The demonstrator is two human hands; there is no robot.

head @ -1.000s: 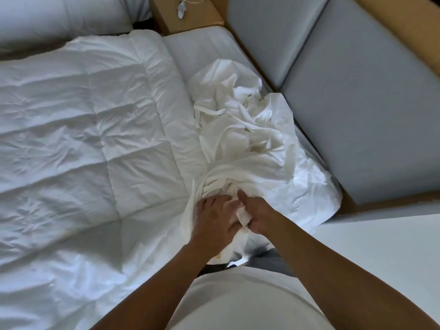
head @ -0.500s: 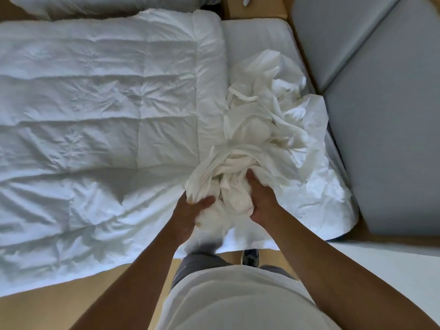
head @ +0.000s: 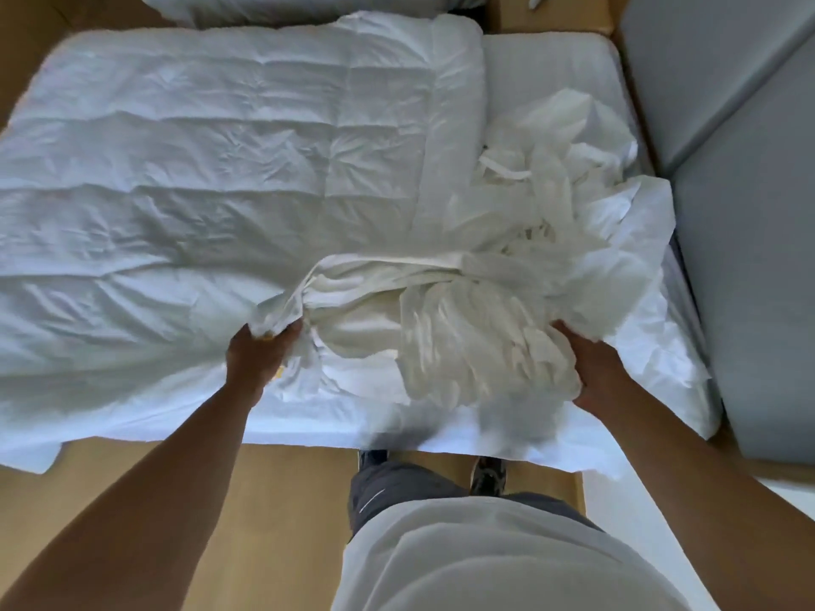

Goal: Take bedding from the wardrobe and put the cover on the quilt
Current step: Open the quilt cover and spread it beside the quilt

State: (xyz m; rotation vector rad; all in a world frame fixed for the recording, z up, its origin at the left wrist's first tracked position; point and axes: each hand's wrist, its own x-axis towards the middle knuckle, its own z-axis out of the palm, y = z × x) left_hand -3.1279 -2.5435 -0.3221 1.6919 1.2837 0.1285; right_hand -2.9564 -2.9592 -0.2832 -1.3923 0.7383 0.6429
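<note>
The quilt [head: 211, 205] lies left on the bed; the cover [head: 507, 266] sits bunched right, seemingly overlapping it.

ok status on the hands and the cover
Left hand and right hand both grip the bunched cover. Quilt spread flat, uncovered. Cover heap overlaps its edge.

White shirt [head: 507, 562], dark grey trousers [head: 397, 487]

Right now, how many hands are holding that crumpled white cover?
2. The left hand grips the cover at its edge atop the quilt; the right hand holds its bunched part nearer the grey panels.
</note>
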